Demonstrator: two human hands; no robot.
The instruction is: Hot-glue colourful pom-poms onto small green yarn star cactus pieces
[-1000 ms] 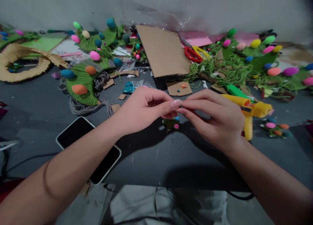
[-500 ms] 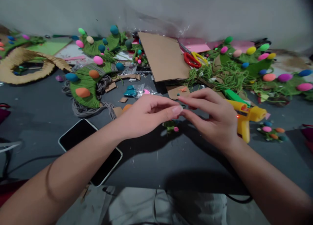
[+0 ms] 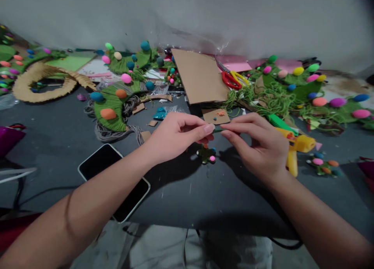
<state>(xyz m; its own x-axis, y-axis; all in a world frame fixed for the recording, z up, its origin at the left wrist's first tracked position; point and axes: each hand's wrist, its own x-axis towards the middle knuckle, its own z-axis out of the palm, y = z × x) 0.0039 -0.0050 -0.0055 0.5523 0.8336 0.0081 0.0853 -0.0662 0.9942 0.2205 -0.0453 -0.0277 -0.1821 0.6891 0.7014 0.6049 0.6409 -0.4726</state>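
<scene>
Between my two hands runs a short, thin green strand, perhaps yarn. My left hand pinches one end of it between thumb and fingers. The other end is pinched by my right hand. Just below the fingertips, a small green piece with a pink and an orange ball lies on the dark table. A yellow glue gun rests right of my right hand, partly hidden by it. Under my left forearm lies a phone with a dark screen.
Red- and yellow-handled scissors rest on a cardboard sheet at the back. Green yarn is heaped behind my right hand. A yarn-wrapped green shape with coloured balls and a straw-coloured ring lie left. A small decorated piece sits right.
My hands have drawn slightly apart, and the green strand now shows stretched between them. The view has shifted a little, so the things on the left appear farther right.
</scene>
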